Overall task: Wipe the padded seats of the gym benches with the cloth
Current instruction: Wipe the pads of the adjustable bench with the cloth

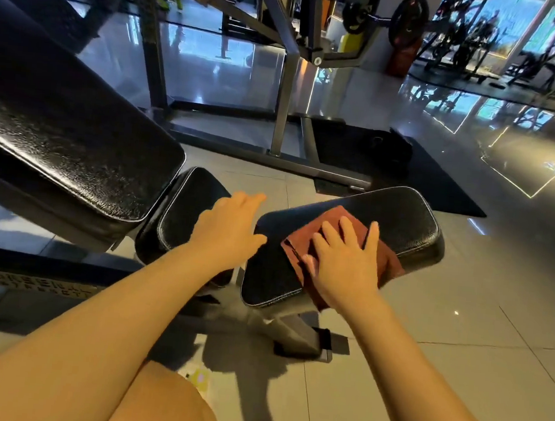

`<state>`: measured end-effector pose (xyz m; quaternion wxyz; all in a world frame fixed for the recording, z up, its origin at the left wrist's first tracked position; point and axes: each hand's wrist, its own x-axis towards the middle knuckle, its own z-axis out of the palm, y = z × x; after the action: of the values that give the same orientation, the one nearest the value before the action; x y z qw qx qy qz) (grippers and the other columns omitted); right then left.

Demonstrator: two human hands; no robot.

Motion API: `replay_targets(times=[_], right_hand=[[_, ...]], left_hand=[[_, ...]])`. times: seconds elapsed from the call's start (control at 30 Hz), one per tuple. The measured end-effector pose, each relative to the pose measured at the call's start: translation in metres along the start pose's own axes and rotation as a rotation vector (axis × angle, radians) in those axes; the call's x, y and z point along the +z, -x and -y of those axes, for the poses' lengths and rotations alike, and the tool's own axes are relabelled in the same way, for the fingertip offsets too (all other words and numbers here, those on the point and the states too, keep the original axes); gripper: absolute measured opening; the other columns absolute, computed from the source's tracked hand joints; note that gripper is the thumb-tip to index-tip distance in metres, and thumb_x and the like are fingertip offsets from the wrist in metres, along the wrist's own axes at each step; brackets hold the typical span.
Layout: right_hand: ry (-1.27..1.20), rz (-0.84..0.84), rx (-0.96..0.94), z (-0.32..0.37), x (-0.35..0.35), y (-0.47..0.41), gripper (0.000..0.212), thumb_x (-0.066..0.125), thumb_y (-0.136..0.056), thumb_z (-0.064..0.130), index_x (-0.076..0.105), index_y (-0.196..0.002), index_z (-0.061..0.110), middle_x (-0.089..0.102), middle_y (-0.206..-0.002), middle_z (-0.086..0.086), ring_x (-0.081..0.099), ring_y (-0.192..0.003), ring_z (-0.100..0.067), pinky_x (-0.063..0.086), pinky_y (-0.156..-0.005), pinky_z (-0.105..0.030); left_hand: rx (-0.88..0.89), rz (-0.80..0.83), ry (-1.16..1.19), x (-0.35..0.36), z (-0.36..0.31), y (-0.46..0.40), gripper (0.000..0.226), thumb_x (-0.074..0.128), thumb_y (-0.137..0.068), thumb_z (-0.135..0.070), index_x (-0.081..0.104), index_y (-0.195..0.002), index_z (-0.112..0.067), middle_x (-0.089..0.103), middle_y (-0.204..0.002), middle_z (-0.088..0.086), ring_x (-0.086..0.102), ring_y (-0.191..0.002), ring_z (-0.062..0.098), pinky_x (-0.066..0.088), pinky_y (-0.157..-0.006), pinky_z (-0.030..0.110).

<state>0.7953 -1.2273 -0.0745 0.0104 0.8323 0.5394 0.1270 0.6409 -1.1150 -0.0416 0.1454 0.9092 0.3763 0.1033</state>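
1. Bare knee (165,405) at bottom edge, over the tiled floor (456,377).
2. Right hand (344,259) lies flat, fingers straight and spread, palm pressing the cloth (335,223) down; nothing gripped.
3. Cloth is reddish-brown, folded, lying on top of the padded seat (403,218), near the seat's middle, with its right edge hanging over the seat's near side.
4. Padded seat is black, glossy, tilted, on a grey metal post and foot (292,332).
5. Left hand (231,226) is open, fingers relaxed and roughly straight, holding nothing; it is beside the seat's left edge, contact with the seat not clear.
6. Second small black pad (182,208) sits just left of the left hand, partly behind it.
7. Large black backrest pad (73,145) slopes up to the left, just beside that small pad.
8. Behind: grey machine frame (285,110) on the floor, black floor mat (439,187) to its right.
9. Far back: barbell with black weight plate (408,20), more gym machines, blurry.
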Motion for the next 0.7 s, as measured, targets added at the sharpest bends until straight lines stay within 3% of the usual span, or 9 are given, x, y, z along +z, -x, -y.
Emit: replay_targets(times=[0.07, 0.13, 0.23, 0.3, 0.47, 0.6, 0.7], right_hand=[[0.168, 0.092, -0.050, -0.006, 0.016, -0.007, 0.058, 0.016, -0.102, 0.050, 0.035, -0.150, 0.024, 0.027, -0.159, -0.004, 0.014, -0.149, -0.032, -0.001, -0.118, -0.060], [0.178, 0.126, -0.073, -0.009, 0.018, -0.024, 0.061, 0.010, -0.102, 0.052, 0.029, -0.152, 0.023, 0.024, -0.161, -0.005, 0.011, -0.149, -0.031, -0.002, -0.118, -0.058], [0.222, 0.236, 0.000, 0.004, 0.021, -0.052, 0.066, 0.010, -0.100, 0.057, 0.017, -0.156, 0.022, 0.012, -0.164, -0.007, 0.002, -0.150, -0.034, -0.004, -0.118, -0.060], [0.233, 0.273, 0.021, 0.031, 0.030, -0.055, 0.069, 0.012, -0.099, 0.060, 0.014, -0.156, 0.021, 0.008, -0.164, -0.011, -0.001, -0.149, -0.038, -0.005, -0.116, -0.063], [0.139, 0.329, -0.244, 0.098, 0.051, -0.017, 0.062, 0.013, -0.103, 0.052, 0.006, -0.157, 0.022, 0.000, -0.164, -0.009, -0.010, -0.150, -0.035, -0.013, -0.115, -0.058], [0.155, 0.257, -0.181, 0.058, 0.036, -0.010, 0.066, 0.006, -0.100, 0.059, 0.010, -0.157, 0.027, 0.005, -0.165, -0.003, -0.003, -0.151, -0.029, -0.010, -0.118, -0.050], [0.235, 0.075, 0.068, -0.022, 0.003, -0.015, 0.077, 0.004, -0.091, 0.063, 0.032, -0.151, 0.025, 0.028, -0.159, -0.005, 0.018, -0.148, -0.030, 0.006, -0.119, -0.051]], left_hand=[[0.079, -0.110, -0.041, 0.002, 0.022, -0.002, 0.051, 0.060, -0.093, -0.036, 0.047, -0.141, -0.022, 0.044, -0.144, 0.003, 0.042, -0.132, 0.024, 0.039, -0.106, 0.044], [0.192, -0.295, -0.115, 0.007, 0.046, 0.003, 0.037, 0.063, -0.090, -0.032, 0.064, -0.123, -0.016, 0.058, -0.127, 0.006, 0.053, -0.120, 0.027, 0.041, -0.100, 0.048], [0.285, -0.469, -0.276, 0.022, 0.079, 0.012, 0.029, 0.059, -0.091, -0.030, 0.069, -0.112, -0.012, 0.064, -0.114, 0.008, 0.057, -0.116, 0.031, 0.034, -0.104, 0.056], [0.304, -0.496, -0.349, 0.026, 0.093, 0.014, 0.037, 0.049, -0.092, -0.035, 0.068, -0.113, -0.012, 0.064, -0.118, 0.010, 0.053, -0.122, 0.031, 0.026, -0.108, 0.057], [0.424, -0.482, -0.506, 0.032, 0.112, 0.008, 0.046, 0.041, -0.097, -0.037, 0.065, -0.124, -0.010, 0.060, -0.131, 0.015, 0.049, -0.131, 0.032, 0.024, -0.112, 0.058], [0.477, -0.524, -0.493, 0.038, 0.117, 0.005, 0.047, 0.041, -0.098, -0.040, 0.065, -0.126, -0.010, 0.059, -0.134, 0.015, 0.049, -0.132, 0.032, 0.025, -0.113, 0.056], [0.443, -0.565, -0.453, 0.041, 0.115, 0.002, 0.047, 0.040, -0.099, -0.041, 0.067, -0.123, -0.010, 0.061, -0.131, 0.014, 0.050, -0.130, 0.033, 0.023, -0.113, 0.056]])
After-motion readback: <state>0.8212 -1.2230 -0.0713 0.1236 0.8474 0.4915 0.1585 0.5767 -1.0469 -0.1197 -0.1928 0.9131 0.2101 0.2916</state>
